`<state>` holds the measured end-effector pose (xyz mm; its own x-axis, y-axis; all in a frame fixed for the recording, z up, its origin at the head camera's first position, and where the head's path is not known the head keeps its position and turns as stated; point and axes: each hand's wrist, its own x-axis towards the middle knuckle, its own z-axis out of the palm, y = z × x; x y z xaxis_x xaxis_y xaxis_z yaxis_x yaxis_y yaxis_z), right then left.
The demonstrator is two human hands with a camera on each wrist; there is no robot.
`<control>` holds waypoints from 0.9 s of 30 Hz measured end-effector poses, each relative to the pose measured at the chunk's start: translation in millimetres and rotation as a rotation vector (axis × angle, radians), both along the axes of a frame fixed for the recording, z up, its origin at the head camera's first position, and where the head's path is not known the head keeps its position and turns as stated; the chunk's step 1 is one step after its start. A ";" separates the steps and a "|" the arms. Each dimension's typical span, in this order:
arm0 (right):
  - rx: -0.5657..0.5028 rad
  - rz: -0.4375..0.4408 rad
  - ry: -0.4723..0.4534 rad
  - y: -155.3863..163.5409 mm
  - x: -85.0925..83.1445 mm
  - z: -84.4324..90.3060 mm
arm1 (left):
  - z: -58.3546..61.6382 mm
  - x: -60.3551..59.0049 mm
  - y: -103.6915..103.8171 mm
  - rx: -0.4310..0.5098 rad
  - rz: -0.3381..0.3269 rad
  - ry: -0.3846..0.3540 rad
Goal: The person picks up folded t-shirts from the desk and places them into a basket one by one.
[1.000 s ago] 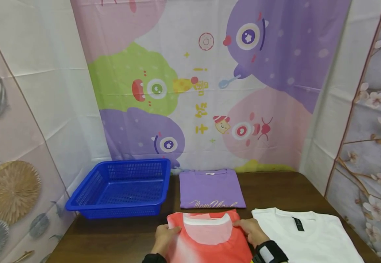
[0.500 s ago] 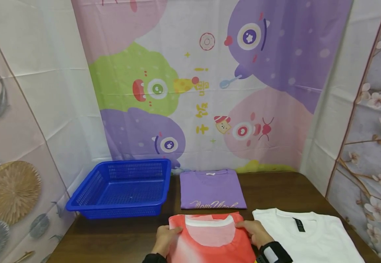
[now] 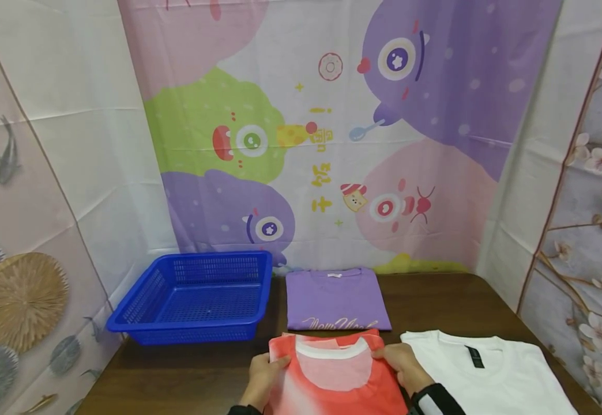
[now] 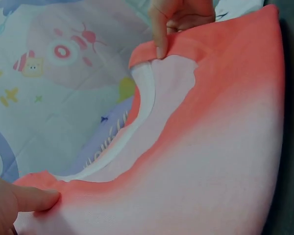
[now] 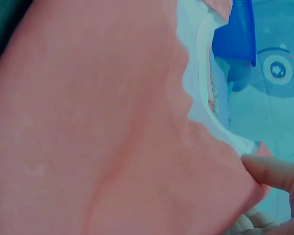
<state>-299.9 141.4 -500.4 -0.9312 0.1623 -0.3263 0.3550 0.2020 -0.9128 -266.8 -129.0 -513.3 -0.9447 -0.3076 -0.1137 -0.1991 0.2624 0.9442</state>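
A coral-red and white T-shirt (image 3: 332, 383) with a white neckband is held up at the front of the table in the head view. My left hand (image 3: 263, 377) pinches its left shoulder, thumb on top; in the left wrist view that thumb (image 4: 36, 198) presses the cloth beside the collar. The right shoulder is pinched by my right hand (image 3: 403, 366). Seen from the right wrist, the thumb (image 5: 264, 169) lies over the cloth near the neckband, with fingers (image 5: 255, 223) curled beneath. The shirt's lower part runs out of the head view.
A folded purple T-shirt (image 3: 334, 300) lies just behind the coral one. To the right is a white T-shirt (image 3: 488, 374) with a black neck label. A blue plastic basket (image 3: 192, 300) stands at the back left of the brown table (image 3: 436, 300). Printed cloths hang around it.
Both hands keep their pinch on the coral T-shirt. Its collar dipped slightly, then rose again. The head view has shifted a little, and the basket and other shirts stay in place.
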 end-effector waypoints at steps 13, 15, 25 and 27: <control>0.033 0.029 0.078 -11.6 16.1 24.0 | 15.0 12.6 -4.1 -0.014 -0.004 0.116; 0.042 0.038 0.097 -12.8 18.0 26.5 | 18.0 15.2 -4.7 -0.016 0.003 0.131; 0.103 0.069 0.174 -24.1 29.8 45.6 | 31.8 26.2 -14.2 -0.040 0.050 0.204; 0.110 0.074 0.192 -27.6 32.8 50.6 | 34.9 28.3 -17.6 -0.068 0.057 0.221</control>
